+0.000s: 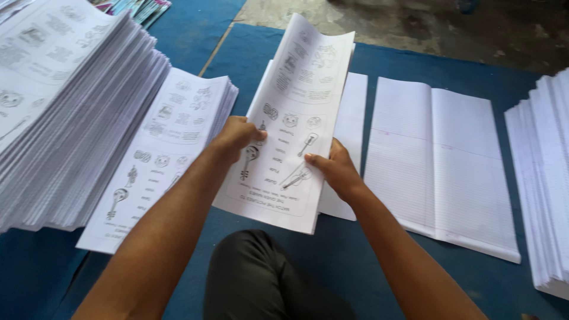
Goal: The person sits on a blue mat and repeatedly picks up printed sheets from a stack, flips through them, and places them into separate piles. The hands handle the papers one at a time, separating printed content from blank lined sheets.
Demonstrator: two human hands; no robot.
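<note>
My left hand (pixel 236 135) and my right hand (pixel 335 168) both grip a thin sheaf of long white printed sheets (pixel 291 112) with small line drawings, held tilted above the blue mat (pixel 332 249). The left hand pinches its left edge, the right hand its right edge with the thumb on top. Under the sheaf lies a blank white sheet (pixel 349 112). Just left of my left hand sits a low pile of the same printed sheets (pixel 169 148).
A tall stack of printed sheets (pixel 65 112) fills the left side. An opened pad of ruled pages (pixel 441 166) lies to the right, another white stack (pixel 545 178) at the right edge. My dark-clothed knee (pixel 255 278) is in front; bare floor (pixel 427 26) beyond.
</note>
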